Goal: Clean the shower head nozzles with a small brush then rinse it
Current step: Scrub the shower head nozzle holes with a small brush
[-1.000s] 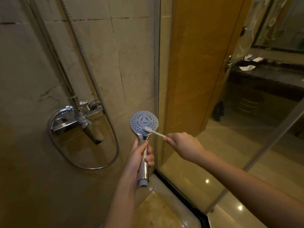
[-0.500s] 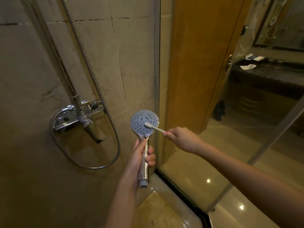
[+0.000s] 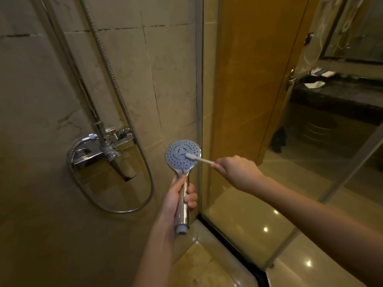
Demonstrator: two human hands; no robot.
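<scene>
Brushing the shower head (image 3: 179,157) nozzles.
The left hand (image 3: 178,196) grips its handle, holding the face toward the camera; the brush (image 3: 199,159), held in the right hand's (image 3: 236,171) curled fingers, touches right of centre. Short strokes, ring by ring, should suit.

One head-worn view looks forward and down, close over the left hand (image 3: 175,196) and right hand (image 3: 238,170), facing the tiled wall (image 3: 128,83).

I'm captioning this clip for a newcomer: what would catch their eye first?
The round grey shower head, held up mid-frame by its chrome handle in the left hand, draws the eye first. The right hand pinches a small white brush whose tip lies on the nozzle face. To their left, a chrome mixer tap sits on the tiled wall, its metal hose looping below.
</scene>
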